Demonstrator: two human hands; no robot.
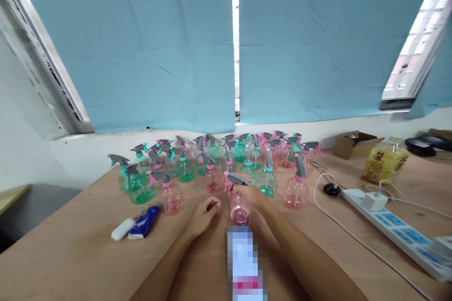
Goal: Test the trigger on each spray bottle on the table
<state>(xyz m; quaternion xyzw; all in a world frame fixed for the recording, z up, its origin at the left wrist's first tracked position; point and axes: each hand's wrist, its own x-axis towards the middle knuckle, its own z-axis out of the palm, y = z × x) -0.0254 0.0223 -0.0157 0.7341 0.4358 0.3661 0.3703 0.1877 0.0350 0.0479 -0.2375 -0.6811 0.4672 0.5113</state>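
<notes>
My right hand (250,194) is closed around the upper part of a pink spray bottle (239,211) with a grey-and-pink trigger head. The bottle is tilted so that its round base faces me. Just left of it, my left hand (206,214) rests by the table top with its fingers curled in, and nothing shows in them. It is apart from the bottle. Behind my hands stand many spray bottles, among them a pink one (213,179) and a green one (266,183). Another pink spray bottle (296,192) stands to the right, and one more pink spray bottle (172,200) to the left.
A white rounded case (123,229) and a blue packet (144,222) lie at left. A pixelated bright rectangle (245,263) lies in front of me. At right are a white power strip (395,228), cables, a black disc (332,189), a yellow-labelled jug (384,162) and a cardboard box (356,145).
</notes>
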